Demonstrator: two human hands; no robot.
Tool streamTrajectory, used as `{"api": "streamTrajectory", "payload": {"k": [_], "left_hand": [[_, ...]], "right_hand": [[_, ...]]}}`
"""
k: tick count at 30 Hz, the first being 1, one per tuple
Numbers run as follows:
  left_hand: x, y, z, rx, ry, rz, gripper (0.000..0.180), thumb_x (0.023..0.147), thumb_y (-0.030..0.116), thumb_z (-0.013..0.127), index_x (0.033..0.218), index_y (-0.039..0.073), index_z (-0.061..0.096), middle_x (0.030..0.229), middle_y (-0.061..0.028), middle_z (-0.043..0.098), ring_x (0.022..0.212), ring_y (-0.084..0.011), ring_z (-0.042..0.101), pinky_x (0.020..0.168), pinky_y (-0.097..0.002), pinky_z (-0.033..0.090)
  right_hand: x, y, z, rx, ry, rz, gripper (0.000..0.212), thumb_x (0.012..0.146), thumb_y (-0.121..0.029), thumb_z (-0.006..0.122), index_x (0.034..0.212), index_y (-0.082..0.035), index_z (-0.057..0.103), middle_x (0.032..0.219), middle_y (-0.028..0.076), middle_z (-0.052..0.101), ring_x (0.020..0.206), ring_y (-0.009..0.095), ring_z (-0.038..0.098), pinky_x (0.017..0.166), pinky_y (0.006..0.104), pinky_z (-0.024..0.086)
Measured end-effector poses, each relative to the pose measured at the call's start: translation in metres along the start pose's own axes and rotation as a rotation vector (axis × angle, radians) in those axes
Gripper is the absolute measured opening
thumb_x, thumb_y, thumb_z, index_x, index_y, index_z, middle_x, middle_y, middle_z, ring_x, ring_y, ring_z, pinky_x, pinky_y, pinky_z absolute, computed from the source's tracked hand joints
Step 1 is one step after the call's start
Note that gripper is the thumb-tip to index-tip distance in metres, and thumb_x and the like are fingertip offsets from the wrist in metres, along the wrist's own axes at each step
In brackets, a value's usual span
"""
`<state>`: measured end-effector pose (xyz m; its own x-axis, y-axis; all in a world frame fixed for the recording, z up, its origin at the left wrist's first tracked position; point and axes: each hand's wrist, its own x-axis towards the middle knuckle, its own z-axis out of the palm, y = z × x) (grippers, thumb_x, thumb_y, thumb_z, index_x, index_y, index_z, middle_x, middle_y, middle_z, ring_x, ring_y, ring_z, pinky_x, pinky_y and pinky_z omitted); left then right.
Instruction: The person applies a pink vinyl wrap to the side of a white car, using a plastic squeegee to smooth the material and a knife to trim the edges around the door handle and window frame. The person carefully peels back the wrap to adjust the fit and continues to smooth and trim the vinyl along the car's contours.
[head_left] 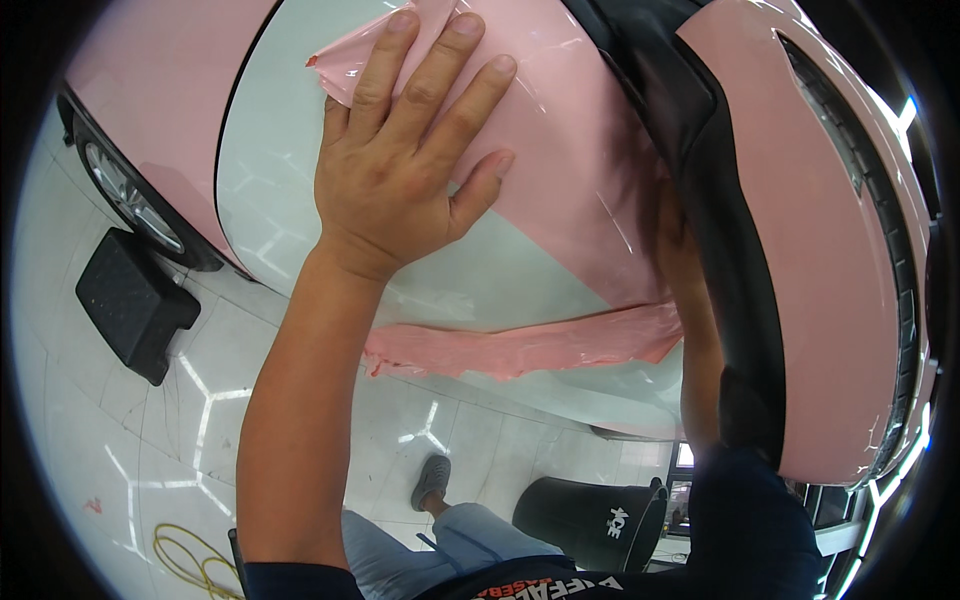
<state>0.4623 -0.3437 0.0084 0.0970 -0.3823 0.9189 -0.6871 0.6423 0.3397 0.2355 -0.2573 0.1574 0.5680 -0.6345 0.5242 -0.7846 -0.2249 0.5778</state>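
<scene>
My left hand [400, 160] lies spread over pink film [560, 130] on a pale car panel [460, 270]. Its fingers point up and apart, with the little finger partly under a loose, folded corner of the film. My right hand [677, 225] reaches into the shadowed gap beside the black trim [735, 240], against the film's right side. The fingers of that hand are hidden. A wrinkled pink strip of film [520, 343] with a ragged left end crosses the lower panel and runs to my right forearm.
A pink raised panel with a dark grille slot [850, 250] stands at right. A car wheel [130, 195] and a black step stool [135, 305] are at left. Below are a black bin [585, 515] and a yellow cable [185, 555] on the tiled floor [430, 405].
</scene>
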Motion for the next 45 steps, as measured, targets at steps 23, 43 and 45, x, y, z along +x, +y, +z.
{"api": "streamTrajectory", "payload": {"k": [23, 43, 45], "left_hand": [[-0.002, -0.002, 0.001, 0.005, -0.010, 0.003, 0.052, 0.090, 0.040, 0.065, 0.139, 0.022, 0.064, 0.154, -0.0032, 0.051, 0.149, -0.0308, 0.035, 0.114, -0.0425, 0.037], [0.000, -0.002, -0.003, -0.013, -0.016, 0.015, 0.052, 0.090, 0.038, 0.066, 0.139, 0.019, 0.065, 0.154, -0.0060, 0.051, 0.148, -0.0330, 0.036, 0.116, -0.0433, 0.036], [-0.001, -0.003, -0.003, -0.010, -0.020, 0.011, 0.052, 0.090, 0.038, 0.066, 0.139, 0.020, 0.065, 0.154, -0.0059, 0.051, 0.149, -0.0327, 0.036, 0.116, -0.0431, 0.035]], "right_hand": [[-0.010, -0.003, -0.001, 0.001, -0.027, 0.014, 0.015, 0.101, -0.009, 0.061, 0.105, 0.001, 0.070, 0.090, 0.012, 0.073, 0.075, 0.022, 0.070, 0.066, 0.0299, 0.054], [-0.013, 0.001, -0.004, -0.020, -0.029, 0.000, 0.015, 0.101, -0.010, 0.061, 0.104, 0.001, 0.071, 0.089, 0.011, 0.073, 0.074, 0.021, 0.070, 0.067, 0.0290, 0.054], [-0.014, 0.001, -0.005, -0.021, -0.031, -0.002, 0.015, 0.101, -0.010, 0.061, 0.104, 0.001, 0.071, 0.088, 0.011, 0.073, 0.074, 0.021, 0.070, 0.067, 0.0289, 0.054]]}}
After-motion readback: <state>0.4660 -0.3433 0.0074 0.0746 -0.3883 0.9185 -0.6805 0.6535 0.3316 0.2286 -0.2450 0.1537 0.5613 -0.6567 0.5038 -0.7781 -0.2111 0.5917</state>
